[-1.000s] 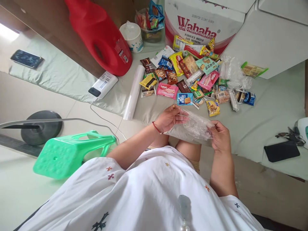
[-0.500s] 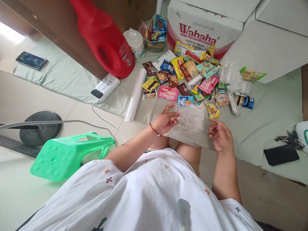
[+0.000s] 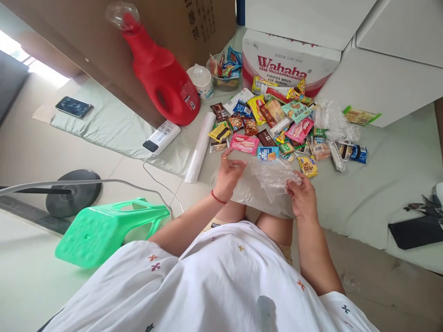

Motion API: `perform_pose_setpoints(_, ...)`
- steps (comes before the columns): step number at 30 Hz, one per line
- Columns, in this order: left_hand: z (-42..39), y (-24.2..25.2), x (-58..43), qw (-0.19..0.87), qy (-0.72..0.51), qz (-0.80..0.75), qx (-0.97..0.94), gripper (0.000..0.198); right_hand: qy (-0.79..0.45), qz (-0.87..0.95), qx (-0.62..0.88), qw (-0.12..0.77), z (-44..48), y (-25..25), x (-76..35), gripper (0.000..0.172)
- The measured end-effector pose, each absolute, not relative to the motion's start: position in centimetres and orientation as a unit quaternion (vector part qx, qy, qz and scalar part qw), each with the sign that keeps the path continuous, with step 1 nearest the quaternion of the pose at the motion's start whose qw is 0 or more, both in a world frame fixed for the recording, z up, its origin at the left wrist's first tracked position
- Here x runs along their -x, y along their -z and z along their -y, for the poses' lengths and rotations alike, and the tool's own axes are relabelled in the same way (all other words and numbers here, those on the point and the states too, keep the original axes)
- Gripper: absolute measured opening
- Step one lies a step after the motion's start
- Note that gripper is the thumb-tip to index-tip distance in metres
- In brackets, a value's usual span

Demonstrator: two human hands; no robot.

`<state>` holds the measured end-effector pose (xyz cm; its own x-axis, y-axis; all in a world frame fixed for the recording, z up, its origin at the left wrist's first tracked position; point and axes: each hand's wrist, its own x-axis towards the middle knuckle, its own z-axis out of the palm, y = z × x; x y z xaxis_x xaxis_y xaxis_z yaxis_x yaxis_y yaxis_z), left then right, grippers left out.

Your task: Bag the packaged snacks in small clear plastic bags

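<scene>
A crumpled clear plastic bag (image 3: 273,174) hangs between my two hands, just above the pale green cloth (image 3: 380,184). My right hand (image 3: 301,196) pinches its right edge with closed fingers. My left hand (image 3: 230,173) is at its left edge, fingers curled toward the film and a ring showing. Right behind the bag lies a spread of several snack packets (image 3: 277,124), the nearest being a pink wafer pack (image 3: 245,143) and a small blue packet (image 3: 267,152).
A roll of clear bags (image 3: 200,146) lies left of the snacks. A red jug (image 3: 162,76), a white cup (image 3: 201,81), a Wahaha carton (image 3: 287,62) and white boxes stand behind. A green stool (image 3: 107,228) lies tipped at my left; a power bank (image 3: 162,137) and a phone (image 3: 74,106) rest on the cloth.
My right hand, which had let go of the bag half a second ago, has taken hold of its right edge again. The camera has tilted up, showing more of the jug and boxes.
</scene>
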<state>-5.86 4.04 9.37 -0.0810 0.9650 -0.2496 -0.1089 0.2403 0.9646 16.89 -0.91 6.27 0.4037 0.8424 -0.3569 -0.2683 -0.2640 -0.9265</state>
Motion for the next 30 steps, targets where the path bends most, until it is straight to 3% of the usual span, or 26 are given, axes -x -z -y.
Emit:
perform_pose_setpoints(3,-2.7,-9.1,6.3,0.302,-0.461,-0.552,-0.626,0.096,-0.506,0.241,0.630,0.538,0.7,-7.3,-17.7,0.059)
perform_pose_setpoints(5,-2.0,-9.2,5.3,0.257,-0.420,-0.502,-0.711,0.101,-0.512,0.260,0.632,0.519,0.7,-7.8,-17.4,0.056)
perform_pose_setpoints(7,-2.0,-9.4,4.0,0.293,-0.394,-0.481,-0.726,0.085,-0.522,0.285,0.626,0.504,0.9,-8.2,-17.0,0.055)
perform_pose_setpoints(10,-3.5,-9.4,2.6,0.426,-0.367,-0.480,-0.674,0.027,-0.543,0.317,0.610,0.482,1.4,-8.8,-17.3,0.063)
perform_pose_setpoints(12,-4.9,-9.0,2.6,0.487,-0.371,-0.493,-0.618,0.006,-0.550,0.339,0.605,0.465,2.0,-9.0,-18.3,0.070)
perform_pose_setpoints(20,-6.6,-7.8,4.3,0.613,-0.443,-0.545,-0.363,0.023,-0.567,0.324,0.632,0.418,4.4,-8.2,-22.4,0.052)
perform_pose_setpoints(22,-6.3,-8.0,4.8,0.642,-0.414,-0.518,-0.386,0.027,-0.560,0.316,0.640,0.420,4.7,-7.8,-22.7,0.050)
perform_pose_setpoints(25,-5.9,-8.2,5.6,0.632,-0.351,-0.480,-0.498,0.047,-0.541,0.308,0.649,0.438,4.7,-7.4,-22.9,0.048)
perform_pose_setpoints(27,-5.8,-8.2,5.9,0.609,-0.332,-0.479,-0.539,0.038,-0.526,0.310,0.651,0.450,4.7,-7.2,-23.1,0.045)
perform_pose_setpoints(30,-5.9,-7.7,5.7,0.598,-0.406,-0.505,-0.471,0.025,-0.523,0.309,0.649,0.458,4.9,-7.2,-23.1,0.043)
